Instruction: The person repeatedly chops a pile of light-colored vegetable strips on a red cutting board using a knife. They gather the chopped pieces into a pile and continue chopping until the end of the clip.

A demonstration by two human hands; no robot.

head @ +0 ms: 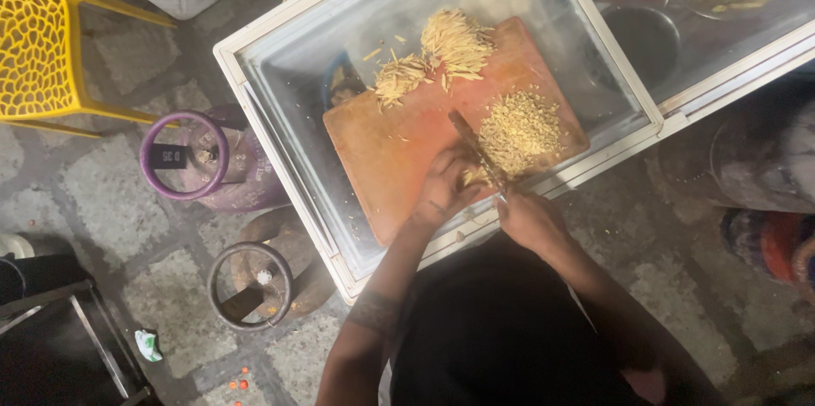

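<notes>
Nearest the camera is the person's dark-clothed torso, with both forearms reaching forward. The right hand (528,217) is closed round the handle of a knife (477,151), whose blade angles away over a reddish-brown cutting board (382,160). The left hand (443,189) is curled, fingertips down, pinning a small bunch of pale yellow vegetable strips (472,175) at the board's near edge, right beside the blade.

Those strips look light, thin and brittle, likely to scatter or snap, so they seem best held bunched under bent fingertips, knuckles toward the blade. The knife looks stiff and is gripped at its handle.

Just beyond the blade lies a heap of finely chopped pieces (519,130); farther on lie two piles of uncut long strips (441,53). The board rests on the glass top of a white-framed cart (280,130), and dark bowls (641,32) show under the glass to the right. On the paved ground to the left stand a purple gas cylinder (199,160) and a yellow chair (42,41), well apart from the work.
</notes>
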